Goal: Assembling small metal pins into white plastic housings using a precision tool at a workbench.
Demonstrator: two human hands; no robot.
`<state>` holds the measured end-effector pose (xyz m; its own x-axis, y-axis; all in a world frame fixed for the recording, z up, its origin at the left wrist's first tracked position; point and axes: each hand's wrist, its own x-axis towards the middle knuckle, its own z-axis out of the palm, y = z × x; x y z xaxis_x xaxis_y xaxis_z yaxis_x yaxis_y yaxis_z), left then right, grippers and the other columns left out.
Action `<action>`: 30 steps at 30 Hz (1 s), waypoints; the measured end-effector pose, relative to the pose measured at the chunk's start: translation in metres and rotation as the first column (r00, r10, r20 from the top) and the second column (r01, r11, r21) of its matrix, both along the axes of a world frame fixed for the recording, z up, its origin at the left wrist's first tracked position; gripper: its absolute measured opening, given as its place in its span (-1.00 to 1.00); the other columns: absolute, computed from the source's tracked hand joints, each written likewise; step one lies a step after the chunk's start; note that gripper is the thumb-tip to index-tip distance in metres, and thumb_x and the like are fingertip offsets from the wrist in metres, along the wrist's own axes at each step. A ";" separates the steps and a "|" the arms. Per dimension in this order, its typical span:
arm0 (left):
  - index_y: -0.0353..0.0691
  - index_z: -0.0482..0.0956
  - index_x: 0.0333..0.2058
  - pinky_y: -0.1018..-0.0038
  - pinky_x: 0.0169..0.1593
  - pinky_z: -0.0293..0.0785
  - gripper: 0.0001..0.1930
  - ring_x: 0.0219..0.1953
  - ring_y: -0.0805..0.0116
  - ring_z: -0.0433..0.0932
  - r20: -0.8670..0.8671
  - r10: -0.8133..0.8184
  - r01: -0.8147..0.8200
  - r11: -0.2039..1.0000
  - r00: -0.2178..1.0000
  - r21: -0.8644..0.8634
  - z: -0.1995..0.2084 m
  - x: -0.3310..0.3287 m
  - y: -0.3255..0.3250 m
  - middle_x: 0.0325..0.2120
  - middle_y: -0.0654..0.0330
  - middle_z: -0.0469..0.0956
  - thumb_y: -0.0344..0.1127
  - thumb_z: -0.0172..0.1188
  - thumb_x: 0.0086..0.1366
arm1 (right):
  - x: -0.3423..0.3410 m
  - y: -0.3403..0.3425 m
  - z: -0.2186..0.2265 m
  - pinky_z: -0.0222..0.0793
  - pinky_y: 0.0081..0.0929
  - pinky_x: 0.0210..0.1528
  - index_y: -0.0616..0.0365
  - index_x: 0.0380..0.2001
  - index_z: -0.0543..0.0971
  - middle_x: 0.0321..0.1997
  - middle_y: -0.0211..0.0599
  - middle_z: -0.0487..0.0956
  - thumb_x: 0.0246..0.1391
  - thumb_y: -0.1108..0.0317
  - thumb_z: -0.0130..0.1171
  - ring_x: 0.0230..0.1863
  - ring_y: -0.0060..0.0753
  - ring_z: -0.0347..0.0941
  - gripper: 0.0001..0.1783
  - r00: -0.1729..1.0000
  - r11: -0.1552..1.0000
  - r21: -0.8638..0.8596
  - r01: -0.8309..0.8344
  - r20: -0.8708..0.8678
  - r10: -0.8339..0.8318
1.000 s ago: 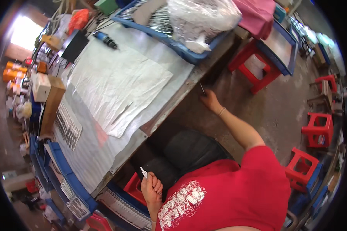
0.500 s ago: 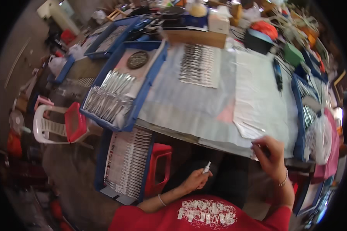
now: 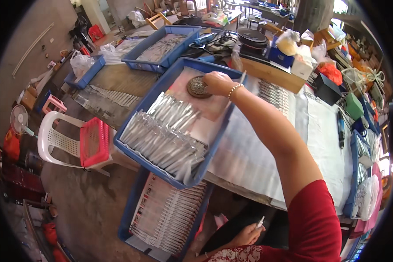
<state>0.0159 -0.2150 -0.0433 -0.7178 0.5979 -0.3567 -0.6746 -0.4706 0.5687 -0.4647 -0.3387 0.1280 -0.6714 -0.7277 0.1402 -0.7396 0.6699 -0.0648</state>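
Note:
My right hand reaches across the table into a blue tray, its fingers curled down at the right edge of a round, dark, patterned disc. The fingertips are partly hidden. Many slim silvery pieces in clear wrapping lie heaped in the nearer part of this tray, on pale paper. Low in front of my body, my left hand is closed around a small white tube with a narrow tip, which points upward.
Below the tray, another blue tray holds rows of slim silvery pieces. Pale paper covers the table, where a dark pen-like tool lies. A white and red plastic chair stands left. Boxes and another blue tray sit farther back.
My right hand has moved from the table's near right edge, far forward and left, to the disc. My left hand still holds the white tube. The view has swung left.

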 end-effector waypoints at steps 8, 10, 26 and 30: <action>-0.28 0.39 -0.13 0.70 -0.62 0.10 -0.78 -0.70 0.69 0.19 0.027 0.029 -0.029 1.000 0.999 0.006 -0.002 -0.005 -0.014 -0.67 0.42 0.23 -0.25 -0.12 0.46 | -0.021 -0.036 -0.014 0.53 -0.26 -0.15 0.20 -0.35 0.66 -0.23 0.02 0.62 -0.06 0.44 0.10 -0.15 -0.04 0.59 -0.79 0.999 0.996 0.086 0.035 -0.007 -0.034; -0.28 0.39 -0.12 0.69 -0.62 0.11 -0.78 -0.70 0.69 0.19 0.046 0.018 -0.019 1.000 0.999 0.011 0.000 -0.006 -0.017 -0.67 0.42 0.23 -0.25 -0.12 0.46 | -0.022 -0.035 -0.009 0.52 -0.25 -0.15 0.18 -0.33 0.66 -0.23 0.01 0.62 -0.08 0.44 0.10 -0.15 -0.02 0.57 -0.78 0.998 0.997 0.042 0.060 0.034 -0.061; -0.28 0.39 -0.14 0.70 -0.65 0.09 -0.79 -0.72 0.69 0.16 -0.026 0.044 -0.043 0.998 0.999 0.035 -0.003 0.008 0.002 -0.67 0.42 0.21 -0.25 -0.11 0.46 | -0.008 -0.028 0.000 0.45 -0.21 -0.10 0.20 -0.52 0.62 -0.37 0.05 0.60 -0.26 0.41 0.17 -0.22 0.06 0.55 -0.85 0.962 0.725 -0.635 0.267 0.137 -0.234; -0.28 0.33 -0.11 0.67 -0.65 0.10 -0.77 -0.74 0.65 0.17 -0.058 0.020 -0.019 1.000 0.998 0.025 -0.008 0.014 0.009 -0.69 0.38 0.21 -0.24 -0.18 0.48 | 0.020 -0.006 0.013 0.45 -0.26 -0.18 0.24 -0.53 0.62 -0.43 0.06 0.60 -0.24 0.39 0.16 -0.31 0.00 0.58 -0.83 0.959 0.641 -0.715 0.278 0.247 -0.141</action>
